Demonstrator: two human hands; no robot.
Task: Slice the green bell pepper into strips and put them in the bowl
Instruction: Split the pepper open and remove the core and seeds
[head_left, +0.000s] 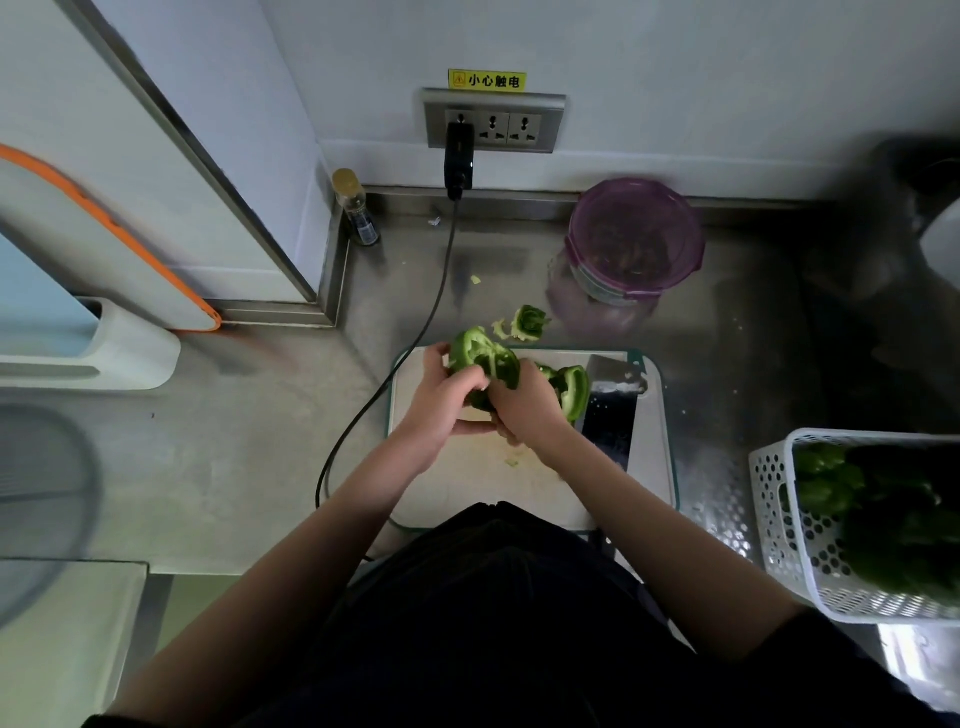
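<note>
A green bell pepper half (483, 356), cut side up, is held above the white cutting board (652, 457). My left hand (441, 400) grips it from the left, fingers curled round its edge. My right hand (527, 402) grips it from the right, fingers dug into its inside. A second pepper half (574, 387) lies on the board just right of my hands. The cut stem and core (529, 323) lie on the counter beyond the board. A cleaver (613, 400) rests flat on the board's right side. No bowl is visible.
A purple-lidded container (634, 239) stands at the back right. A white perforated basket (779, 519) with more green peppers sits at the right. A black cable (410, 343) runs from the wall socket past the board's left edge. A small bottle (356, 208) stands in the corner.
</note>
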